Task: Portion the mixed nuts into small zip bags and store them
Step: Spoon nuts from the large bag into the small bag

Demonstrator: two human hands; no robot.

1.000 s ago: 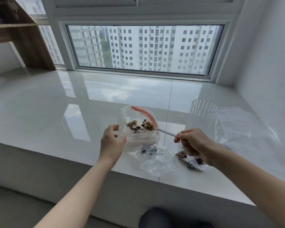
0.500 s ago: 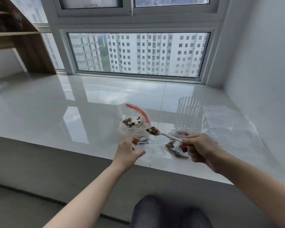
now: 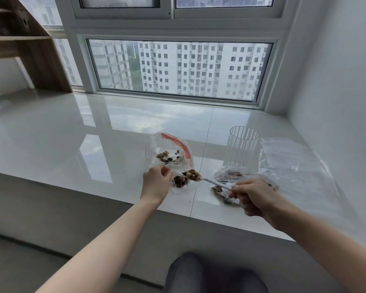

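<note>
A spoon (image 3: pixel 201 179) heaped with mixed nuts (image 3: pixel 192 174) sits at the mouth of a small zip bag (image 3: pixel 181 183), lying on the glossy surface (image 3: pixel 93 132). The right hand (image 3: pixel 253 196) has its fingers wrapped round the spoon handle; the left hand (image 3: pixel 156 182) pinches the bag's rim open. Behind lies the big bag (image 3: pixel 169 151) with the remaining nuts. This looks like the filling step; next, tip the spoon inside without spilling.

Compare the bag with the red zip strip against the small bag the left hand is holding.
The red-strip bag is larger and sits farther back on the ledge; the small bag is nearer the edge. No hand touches the red-strip bag, while the left hand pinches the small bag's mouth. The spoon of nuts in the right hand hovers over the small bag, not the red-strip bag. Both are clear plastic and hold some mixed nuts.
</note>
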